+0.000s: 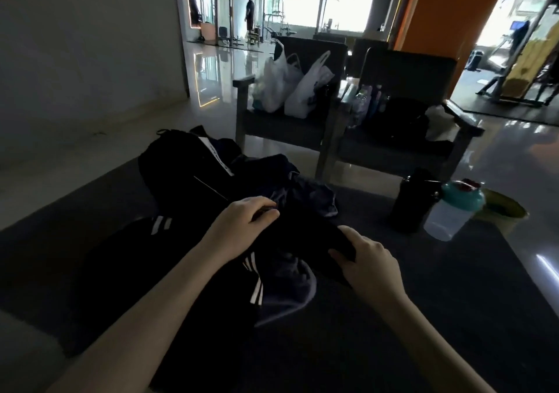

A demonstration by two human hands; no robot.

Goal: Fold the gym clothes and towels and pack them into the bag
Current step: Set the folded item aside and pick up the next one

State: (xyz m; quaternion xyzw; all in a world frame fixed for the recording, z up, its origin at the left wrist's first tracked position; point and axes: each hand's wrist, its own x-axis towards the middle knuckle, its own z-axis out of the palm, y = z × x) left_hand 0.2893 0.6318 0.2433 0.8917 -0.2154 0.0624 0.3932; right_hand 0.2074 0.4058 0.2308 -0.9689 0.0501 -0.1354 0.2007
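Barely begun, I'd say: the clothes (284,280) lie in a loose heap on the table (423,302), none visibly folded, with the bag (169,165) just behind them. My left hand (242,223) and right hand (366,259) each grip one black garment (305,232), which spans between them

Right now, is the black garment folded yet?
Not folded: the black garment lies bunched, gripped by the left hand and right hand.
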